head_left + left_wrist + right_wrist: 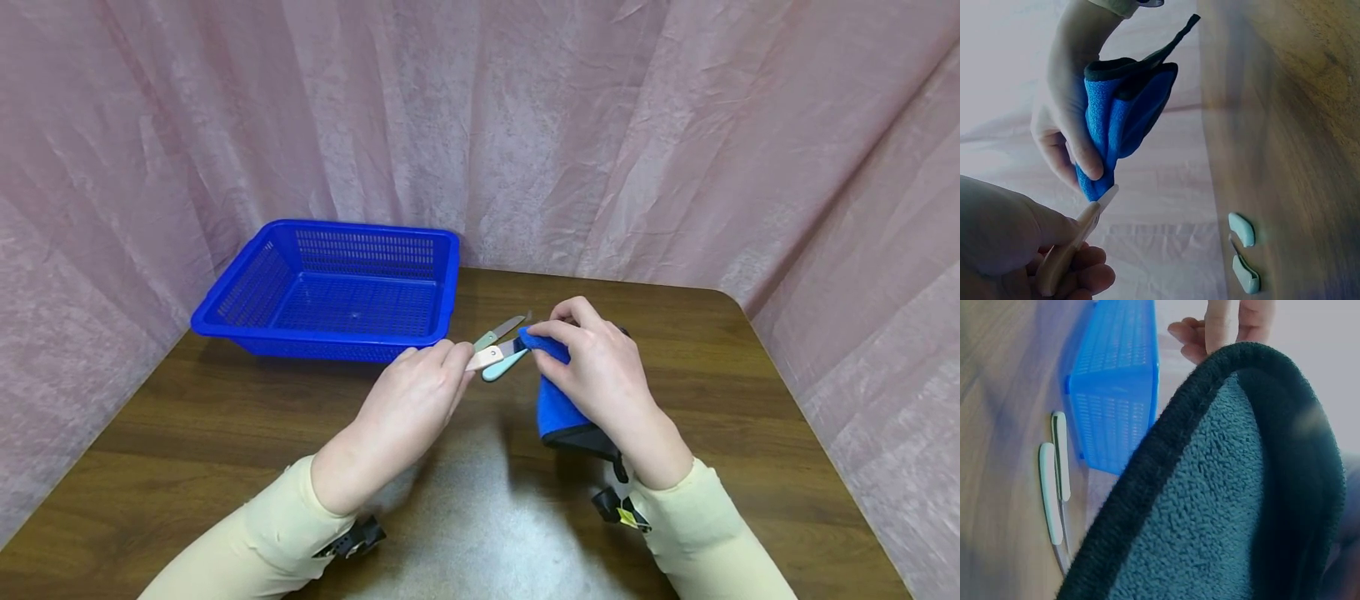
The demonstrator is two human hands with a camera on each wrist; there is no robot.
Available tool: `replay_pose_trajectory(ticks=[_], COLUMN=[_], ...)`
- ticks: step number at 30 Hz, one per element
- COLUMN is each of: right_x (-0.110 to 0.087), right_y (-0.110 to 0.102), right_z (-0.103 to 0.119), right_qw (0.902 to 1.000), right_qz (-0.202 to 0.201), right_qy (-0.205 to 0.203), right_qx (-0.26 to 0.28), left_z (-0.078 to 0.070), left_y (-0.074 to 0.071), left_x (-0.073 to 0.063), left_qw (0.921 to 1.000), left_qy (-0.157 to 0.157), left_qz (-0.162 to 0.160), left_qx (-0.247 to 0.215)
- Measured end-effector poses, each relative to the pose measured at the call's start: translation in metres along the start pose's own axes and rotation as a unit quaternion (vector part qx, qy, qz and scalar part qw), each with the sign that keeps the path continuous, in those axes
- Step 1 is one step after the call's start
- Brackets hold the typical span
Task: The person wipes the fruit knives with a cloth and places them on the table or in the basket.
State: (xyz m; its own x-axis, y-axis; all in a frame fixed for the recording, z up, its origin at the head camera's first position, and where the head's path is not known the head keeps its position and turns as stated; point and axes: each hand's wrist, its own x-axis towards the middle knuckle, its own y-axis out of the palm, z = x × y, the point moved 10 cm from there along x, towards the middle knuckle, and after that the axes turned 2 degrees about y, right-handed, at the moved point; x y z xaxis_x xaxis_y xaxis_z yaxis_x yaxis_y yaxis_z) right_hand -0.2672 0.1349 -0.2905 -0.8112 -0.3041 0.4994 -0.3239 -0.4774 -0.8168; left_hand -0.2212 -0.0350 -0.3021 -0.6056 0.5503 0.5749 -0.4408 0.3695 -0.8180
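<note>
My left hand [416, 396] grips the cream handle of a small fruit knife [486, 358], its blade pointing right. A blue towelling cloth [561, 412] with black edging is pinched in my right hand [603, 362] and folded over the blade's tip. In the left wrist view, part of the blade [1107, 197] shows between the handle and the cloth. On the table behind the knife lie a green-handled knife [487, 340] and a pale blue-handled knife [498, 370]. The cloth hangs down below the right fingers and fills much of the right wrist view.
A blue plastic basket [450, 292] with slotted walls stands at the back left of the brown wooden table [697, 367]. Pink curtains [555, 142] hang behind the table and at both sides.
</note>
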Motion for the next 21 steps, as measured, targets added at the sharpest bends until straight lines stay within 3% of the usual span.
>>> replay_pose_trajectory(ticks=[21], right_x=[0.002], right_y=[-0.005], right_z=[-0.025], right_qw=[0.9984], right_qz=[0.006], right_qy=[0.056], right_qx=[-0.001], left_z=[0.000], left_y=[-0.007], left_x=[0.000], left_qw=[0.9998], left_qy=[0.006], left_qz=[-0.017], left_qx=[-0.002])
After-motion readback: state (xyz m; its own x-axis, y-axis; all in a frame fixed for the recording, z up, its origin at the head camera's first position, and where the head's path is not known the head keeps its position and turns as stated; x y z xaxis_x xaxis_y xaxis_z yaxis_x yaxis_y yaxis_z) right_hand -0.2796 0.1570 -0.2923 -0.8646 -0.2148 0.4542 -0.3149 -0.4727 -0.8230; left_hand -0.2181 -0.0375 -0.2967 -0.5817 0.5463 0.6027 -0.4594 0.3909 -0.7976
